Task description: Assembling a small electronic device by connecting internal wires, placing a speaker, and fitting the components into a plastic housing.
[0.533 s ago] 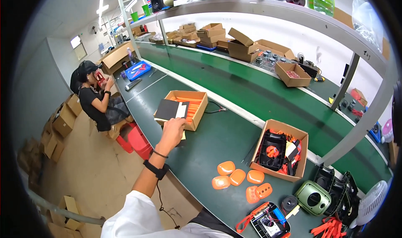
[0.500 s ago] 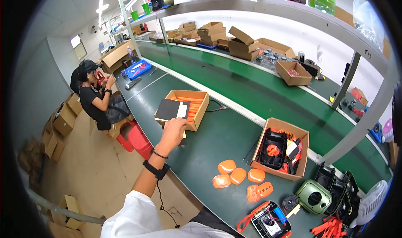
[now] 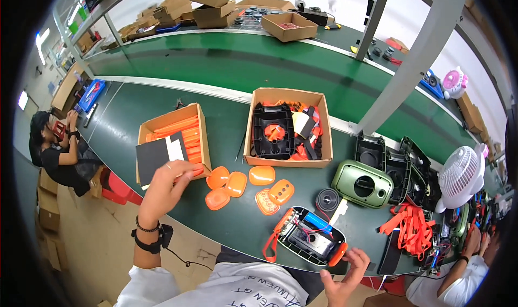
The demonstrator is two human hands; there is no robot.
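Note:
My left hand (image 3: 168, 187) is over the front edge of a cardboard box (image 3: 203, 131) of orange strips (image 3: 189, 134). Its fingers are curled together, and whatever they may pinch is too small to make out. A black sheet (image 3: 154, 158) with a white strip (image 3: 175, 146) lies across the box just beyond the fingers. My right hand (image 3: 346, 281) has its fingers apart and holds nothing, close to the orange end of an opened device housing (image 3: 310, 237). Inside that housing are a blue cylindrical cell (image 3: 318, 222) and wires; a red strap (image 3: 271, 246) hangs off its left end.
Several orange covers (image 3: 236, 184) lie mid-table. Behind them stands a box (image 3: 288, 163) of black and orange parts. To the right are a round speaker (image 3: 327, 199), a green housing (image 3: 362, 184), red straps (image 3: 410, 228) and a white fan (image 3: 461, 177). Co-workers sit far left (image 3: 59, 156) and right (image 3: 458, 277).
The view has swung to the right. My left hand has shifted nearer the box's front right edge, off the black sheet. My right hand has come into view beside the opened housing.

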